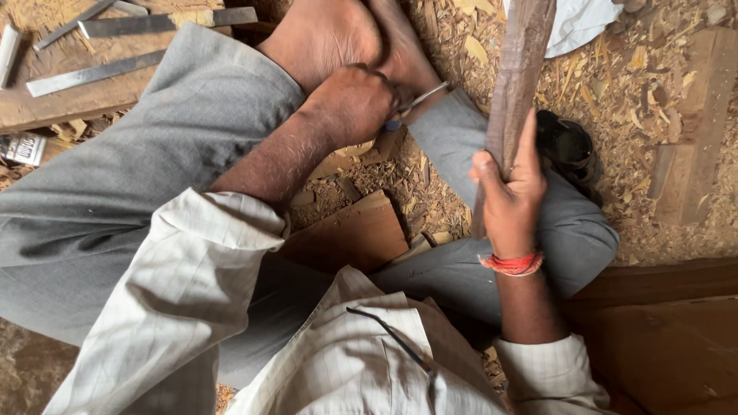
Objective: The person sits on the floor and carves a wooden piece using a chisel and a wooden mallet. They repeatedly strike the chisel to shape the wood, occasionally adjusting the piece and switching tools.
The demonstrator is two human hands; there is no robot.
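My right hand (509, 192) grips a long dark wooden stick (513, 77) that stands nearly upright, its lower end by my grey-trousered leg. My left hand (355, 104) is closed around a thin metal tool (421, 100) with a blue handle part, held against my bare foot (338, 34). A red thread band is on my right wrist. I sit cross-legged on a floor strewn with wood shavings.
Several flat metal chisels (92, 74) lie on a wooden block at the upper left. A brown wooden board (357, 234) lies between my legs. A black sandal (567, 142) sits to the right, a plank (688, 131) beyond it, white cloth (576, 23) at top.
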